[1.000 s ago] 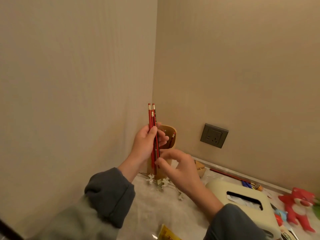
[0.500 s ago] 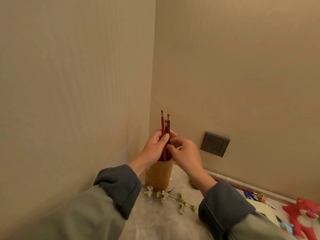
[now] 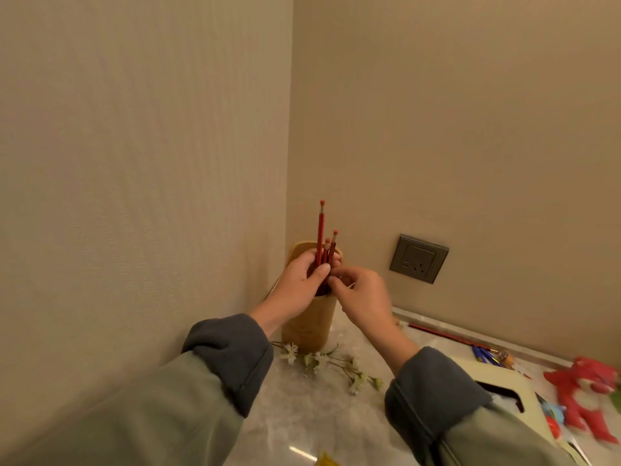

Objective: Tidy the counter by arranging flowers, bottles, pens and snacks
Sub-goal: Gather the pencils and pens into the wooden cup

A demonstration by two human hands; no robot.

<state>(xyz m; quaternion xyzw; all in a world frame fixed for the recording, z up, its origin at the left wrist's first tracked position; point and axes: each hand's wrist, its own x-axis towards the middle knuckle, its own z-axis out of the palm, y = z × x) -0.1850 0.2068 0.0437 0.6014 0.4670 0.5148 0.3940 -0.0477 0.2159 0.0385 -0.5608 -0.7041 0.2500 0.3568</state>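
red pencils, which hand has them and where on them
The left hand grips the red pencils low on their shafts, at the wooden holder. Whether the right hand pinches one cannot be told.

Looks like someone's home: marble-look tabletop [image 3: 302, 415] in a beige wallpapered corner, wall socket [image 3: 419, 258], tissue box [image 3: 504, 381], red plush toy [image 3: 584, 395].

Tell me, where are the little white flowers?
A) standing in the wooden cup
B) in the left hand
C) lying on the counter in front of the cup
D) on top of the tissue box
C: the white flowers lie flat on the counter just in front of the wooden cup, while the left hand holds only red pencils.
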